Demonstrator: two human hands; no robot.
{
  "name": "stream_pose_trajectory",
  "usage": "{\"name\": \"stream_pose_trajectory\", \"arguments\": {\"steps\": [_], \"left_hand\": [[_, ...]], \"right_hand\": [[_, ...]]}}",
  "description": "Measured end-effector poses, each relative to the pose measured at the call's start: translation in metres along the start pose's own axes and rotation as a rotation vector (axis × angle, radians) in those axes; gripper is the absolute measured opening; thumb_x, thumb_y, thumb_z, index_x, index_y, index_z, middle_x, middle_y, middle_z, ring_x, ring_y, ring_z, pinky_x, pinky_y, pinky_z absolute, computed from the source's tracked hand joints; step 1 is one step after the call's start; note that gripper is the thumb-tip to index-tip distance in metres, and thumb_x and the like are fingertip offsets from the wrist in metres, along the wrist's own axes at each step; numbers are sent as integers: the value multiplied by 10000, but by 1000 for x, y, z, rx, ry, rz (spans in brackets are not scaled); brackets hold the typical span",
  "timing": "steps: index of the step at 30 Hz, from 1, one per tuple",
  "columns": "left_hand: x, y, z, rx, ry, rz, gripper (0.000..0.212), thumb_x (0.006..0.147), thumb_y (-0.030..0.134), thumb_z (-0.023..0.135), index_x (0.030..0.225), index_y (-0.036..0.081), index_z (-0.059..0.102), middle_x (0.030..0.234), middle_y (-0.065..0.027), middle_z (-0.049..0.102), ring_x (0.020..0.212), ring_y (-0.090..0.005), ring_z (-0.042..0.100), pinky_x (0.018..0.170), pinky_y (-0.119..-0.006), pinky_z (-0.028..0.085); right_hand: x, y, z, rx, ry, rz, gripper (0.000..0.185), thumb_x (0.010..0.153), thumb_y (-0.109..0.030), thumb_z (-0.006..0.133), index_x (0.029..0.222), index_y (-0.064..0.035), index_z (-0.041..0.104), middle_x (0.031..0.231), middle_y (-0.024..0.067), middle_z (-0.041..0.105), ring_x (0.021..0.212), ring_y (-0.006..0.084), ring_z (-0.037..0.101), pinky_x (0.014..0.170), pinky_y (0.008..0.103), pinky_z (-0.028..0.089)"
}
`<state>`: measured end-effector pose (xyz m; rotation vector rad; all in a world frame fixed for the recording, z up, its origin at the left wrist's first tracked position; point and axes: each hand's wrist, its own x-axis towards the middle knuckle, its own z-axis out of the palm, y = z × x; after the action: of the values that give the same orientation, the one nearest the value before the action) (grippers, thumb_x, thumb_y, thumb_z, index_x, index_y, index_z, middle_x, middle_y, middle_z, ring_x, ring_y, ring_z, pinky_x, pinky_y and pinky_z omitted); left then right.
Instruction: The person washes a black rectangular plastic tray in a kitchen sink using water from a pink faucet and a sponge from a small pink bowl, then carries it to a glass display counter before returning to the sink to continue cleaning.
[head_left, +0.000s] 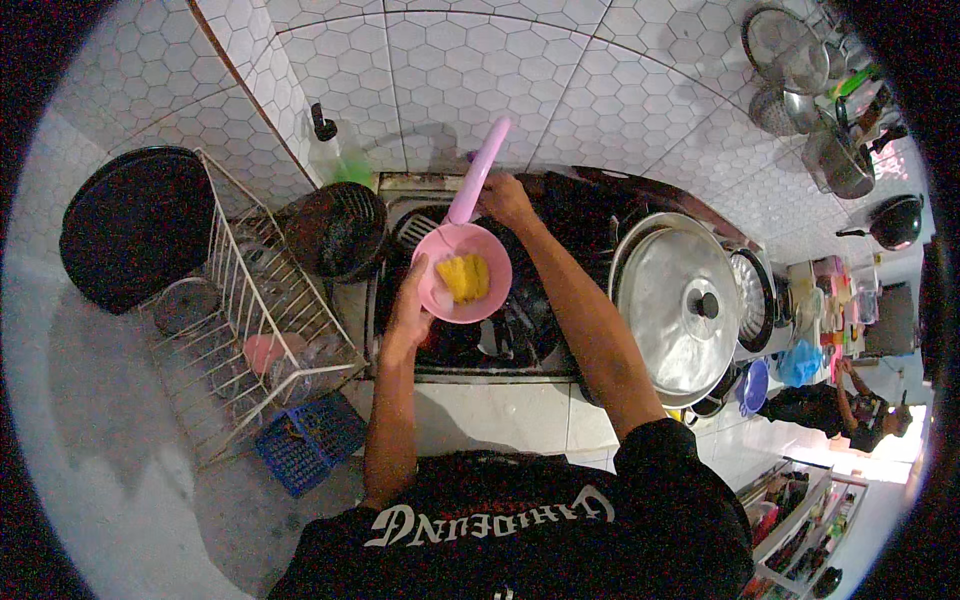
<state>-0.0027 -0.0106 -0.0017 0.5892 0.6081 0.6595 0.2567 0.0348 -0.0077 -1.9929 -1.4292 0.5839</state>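
Note:
My left hand (410, 307) grips the side of a pink plastic dipper (480, 176) over the dark sink (457, 375). Inside its bowl lies a yellow sponge (465, 277), with something whitish beside it. The dipper's long handle points away from me, towards the tiled wall. Just right of that handle, my right hand (507, 201) reaches to the back of the sink with its fingers bent. The handle and the shadow there hide what those fingertips touch. A slotted utensil (417, 227) and other dark items rest in the sink.
Left of the sink stand a wire dish rack (281, 319), a dark pan (337, 229), a bottle of green liquid (341, 161) and a blue basket (311, 442). A large lidded metal pot (667, 315) sits close to my right forearm. Another person (840, 409) stands at far right.

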Motion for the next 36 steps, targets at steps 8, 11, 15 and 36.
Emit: {"name": "stream_pose_trajectory", "arguments": {"steps": [8, 11, 15, 36], "left_hand": [[-3, -2, -6, 113, 4, 41, 467, 978, 342, 482, 1296, 1, 469, 1245, -97, 554, 1126, -187, 549, 1010, -341, 419], [0, -5, -6, 129, -22, 77, 488, 939, 377, 530, 1292, 43, 481, 1219, -75, 577, 1111, -190, 571, 952, -346, 460], [-8, -4, 1, 163, -6, 147, 500, 942, 379, 524, 1302, 35, 471, 1220, -82, 578, 1105, -196, 576, 953, -345, 460], [5, -8, -10, 4, 10, 16, 507, 960, 379, 491, 1328, 37, 431, 1239, -106, 553, 1132, -211, 550, 975, -352, 438]], "right_hand": [[-4, -7, -2, -9, 43, -56, 226, 800, -335, 658, 922, -159, 730, 800, 138, 698, 742, 326, 686, 728, 433, 543], [-4, -4, -3, -8, 42, -36, 232, 806, -346, 648, 904, -151, 726, 801, 135, 698, 741, 323, 685, 727, 440, 540], [2, -8, 3, -27, 15, 28, 280, 798, -392, 640, 861, -130, 715, 808, 139, 696, 743, 342, 680, 718, 453, 534], [10, 0, 9, -60, 27, -98, 234, 759, -334, 662, 854, -124, 702, 781, 152, 681, 744, 376, 663, 715, 474, 537]]}}
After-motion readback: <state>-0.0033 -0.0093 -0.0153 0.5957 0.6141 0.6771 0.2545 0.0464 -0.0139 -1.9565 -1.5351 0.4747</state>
